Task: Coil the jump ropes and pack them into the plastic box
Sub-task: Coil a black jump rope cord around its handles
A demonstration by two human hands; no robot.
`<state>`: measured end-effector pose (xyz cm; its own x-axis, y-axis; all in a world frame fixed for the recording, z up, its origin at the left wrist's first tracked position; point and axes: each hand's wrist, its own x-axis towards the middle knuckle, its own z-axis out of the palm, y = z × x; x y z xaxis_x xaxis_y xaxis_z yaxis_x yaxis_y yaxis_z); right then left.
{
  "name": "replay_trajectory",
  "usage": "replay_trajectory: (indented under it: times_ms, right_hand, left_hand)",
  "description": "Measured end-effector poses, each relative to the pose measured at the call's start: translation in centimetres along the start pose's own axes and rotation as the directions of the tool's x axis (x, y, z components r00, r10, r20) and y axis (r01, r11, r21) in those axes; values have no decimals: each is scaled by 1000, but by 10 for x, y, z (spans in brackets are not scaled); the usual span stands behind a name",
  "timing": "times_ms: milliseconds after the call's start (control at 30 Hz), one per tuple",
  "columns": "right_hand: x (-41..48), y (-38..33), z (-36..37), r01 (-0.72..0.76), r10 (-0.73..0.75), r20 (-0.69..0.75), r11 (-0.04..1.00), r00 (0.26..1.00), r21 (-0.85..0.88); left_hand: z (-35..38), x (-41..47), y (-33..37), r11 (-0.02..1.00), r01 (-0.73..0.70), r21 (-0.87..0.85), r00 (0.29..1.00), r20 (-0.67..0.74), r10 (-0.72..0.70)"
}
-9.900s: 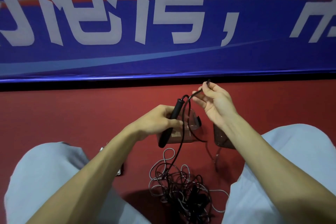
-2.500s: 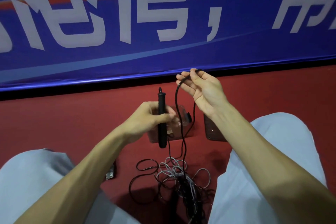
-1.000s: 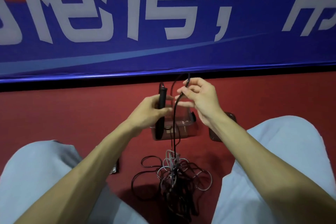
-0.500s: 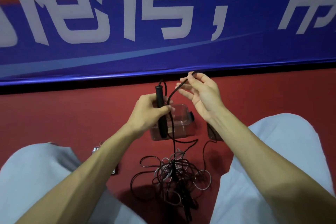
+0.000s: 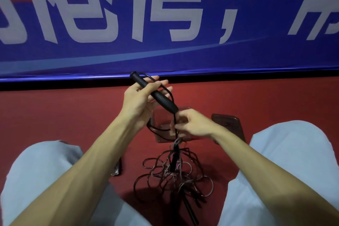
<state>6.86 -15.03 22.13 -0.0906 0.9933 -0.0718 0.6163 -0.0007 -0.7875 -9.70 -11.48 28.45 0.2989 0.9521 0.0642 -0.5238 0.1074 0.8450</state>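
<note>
now the black handle (image 5: 156, 95) is gripped by the left hand (image 5: 138, 102) near the middle of the frame. the cord (image 5: 175, 121) is pinched by the right hand (image 5: 194, 124) just under the handle. the plastic box (image 5: 159, 115) is seen behind the hands. the cord should be pulled slowly out of the tangled pile (image 5: 172, 172), so neat loops can be made.

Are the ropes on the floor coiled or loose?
Loose: the ropes sprawl in tangled, uneven loops on the red floor, one strand rising to the right hand.

The blue banner (image 5: 165, 57) bears large white Chinese characters, cropped and unreadable.
</note>
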Motion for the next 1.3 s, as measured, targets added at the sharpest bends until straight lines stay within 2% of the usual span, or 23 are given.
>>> replay_trajectory:
  times_ms: [67,133,200,300,367,433,567,600,733,800,867,933,1000,1033,1100,1167,1200,1300]
  right_hand:
    - [6,4,-1,-7,-16,-144,988,989,-155]
    - [7,5,-2,-23,-30,-242,977,970,-213]
    - [4,0,-2,-8,-34,-321,992,946,-128]
    - [0,-8,-7,115,-80,-457,992,886,48]
    - [-3,-10,-9,194,-99,-482,969,871,152]
    - [-7,-12,-9,227,-103,-512,956,853,186]
    - [-12,-25,-9,375,-211,-665,920,717,113]
    - [-12,-26,-11,396,-210,-679,909,704,129]
    - [-12,-26,-14,367,-62,-667,871,743,327]
    - [-12,-27,-15,389,-24,-692,841,722,377]
    - [-13,-28,-19,410,-2,-721,824,693,392]
    - [-13,-24,-21,393,54,-739,819,672,418]
    - [-11,-20,-23,348,133,-737,817,663,460]
    - [-10,-20,-24,341,161,-740,810,654,478]
    - [-10,-24,-30,395,170,-770,779,615,487]
    - [-11,-28,-40,452,139,-799,762,585,463]
    - [-12,-28,-43,450,128,-795,766,592,459]
    - [-13,-22,-40,360,162,-732,788,662,500]
  left_hand:
    - [-1,1,1,1000,-22,-3,1000,-4,22]
    - [-2,2,1,999,-33,29,999,-12,33]
    - [-2,3,-1,996,-28,80,999,-22,30]
    - [-6,6,-6,973,-1,230,999,-41,11]
    - [-8,7,-11,942,26,334,999,-34,-15]
    - [-9,7,-15,900,29,436,999,3,-34]
    - [-14,9,-24,734,-59,676,990,134,-44]
    - [-14,8,-26,686,-83,723,983,171,-61]
    - [-13,3,-34,579,-122,806,959,245,-140]
    - [-14,3,-37,537,-137,832,950,263,-166]
    - [-15,4,-37,542,-152,826,946,280,-162]
    - [-15,5,-37,524,-170,835,939,298,-169]
    - [-16,5,-39,466,-193,864,912,333,-241]
    - [-18,5,-40,427,-207,880,892,350,-288]
    - [-21,5,-43,279,-274,921,859,364,-359]
    - [-22,5,-47,149,-309,939,868,343,-360]
    - [-22,4,-48,161,-290,944,883,328,-336]
    - [-21,7,-50,352,-186,917,940,271,-208]
